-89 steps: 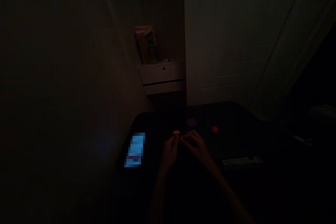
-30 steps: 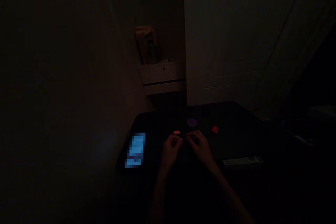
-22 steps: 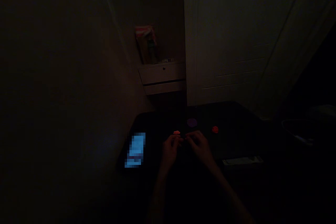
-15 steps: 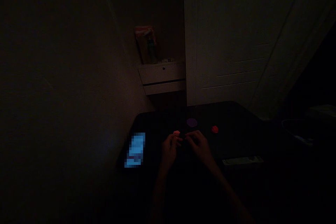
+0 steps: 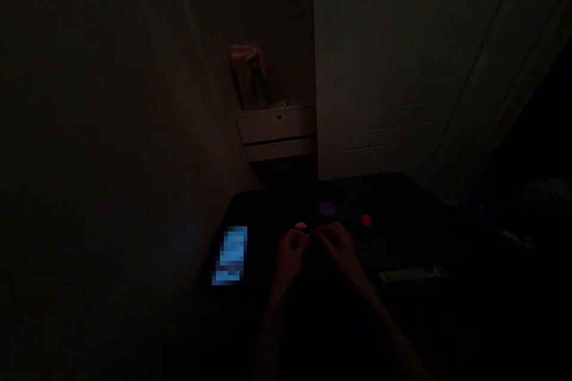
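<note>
The scene is very dark. My left hand (image 5: pixel 290 250) is over the dark table (image 5: pixel 272 208), its thumb and fingers closed in a pinch; what they hold, if anything, is too small and dim to name. My right hand (image 5: pixel 337 243) faces it a short gap away, fingertips also pinched together with their contents hidden in shadow. Just beyond my left fingers lies a small pinkish-orange piece (image 5: pixel 301 225). A flat purple round piece (image 5: pixel 327 209) rests farther back, beyond both hands. To the right of my right hand sits a small red-orange lump (image 5: pixel 366 221).
A lit phone screen (image 5: pixel 230 255), pixelated, lies at the table's left edge. Along the front right edge is a pale long object (image 5: pixel 412 274). A wall stands left; behind are a drawer unit (image 5: pixel 277 126) with items on top and a pale door panel (image 5: pixel 379 71).
My left thumb and fingers have drawn together into a pinch and shifted slightly right, leaving the pinkish-orange piece apart from them. The right hand stays nearly still.
</note>
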Action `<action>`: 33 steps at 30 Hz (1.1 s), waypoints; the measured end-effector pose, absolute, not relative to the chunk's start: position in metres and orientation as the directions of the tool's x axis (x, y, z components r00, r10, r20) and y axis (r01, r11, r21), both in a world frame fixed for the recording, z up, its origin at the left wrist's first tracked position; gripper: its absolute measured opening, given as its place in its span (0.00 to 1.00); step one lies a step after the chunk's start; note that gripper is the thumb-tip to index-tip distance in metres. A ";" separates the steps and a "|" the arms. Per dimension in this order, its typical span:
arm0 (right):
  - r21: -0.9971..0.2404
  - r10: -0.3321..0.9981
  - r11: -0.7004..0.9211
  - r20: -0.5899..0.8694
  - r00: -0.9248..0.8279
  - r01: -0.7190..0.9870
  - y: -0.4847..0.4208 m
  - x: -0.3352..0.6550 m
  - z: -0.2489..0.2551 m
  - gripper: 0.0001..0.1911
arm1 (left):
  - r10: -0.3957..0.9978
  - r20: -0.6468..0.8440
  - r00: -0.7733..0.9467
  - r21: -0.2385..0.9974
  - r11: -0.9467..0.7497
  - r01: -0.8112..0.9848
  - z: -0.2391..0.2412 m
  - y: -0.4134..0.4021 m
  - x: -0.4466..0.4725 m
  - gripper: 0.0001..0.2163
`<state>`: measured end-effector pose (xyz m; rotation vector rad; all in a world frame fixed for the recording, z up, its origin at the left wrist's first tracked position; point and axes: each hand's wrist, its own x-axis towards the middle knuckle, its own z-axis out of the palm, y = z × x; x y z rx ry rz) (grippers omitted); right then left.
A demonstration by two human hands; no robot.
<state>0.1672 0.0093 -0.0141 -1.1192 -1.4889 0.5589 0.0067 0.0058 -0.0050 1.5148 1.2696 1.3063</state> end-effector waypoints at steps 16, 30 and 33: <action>-0.833 0.869 0.436 0.488 0.084 0.340 0.009 0.168 -0.014 0.09 | 0.975 0.223 -0.019 0.937 -0.209 0.281 -0.002 0.004 0.008 0.09; -0.833 0.866 0.436 0.491 0.094 0.340 0.009 0.167 -0.014 0.09 | 0.967 0.254 -0.004 0.938 -0.246 0.243 -0.004 0.005 0.006 0.16; -0.834 0.866 0.440 0.492 0.087 0.334 0.008 0.167 -0.012 0.09 | 0.969 0.247 0.014 0.936 -0.243 0.254 -0.001 0.003 0.007 0.12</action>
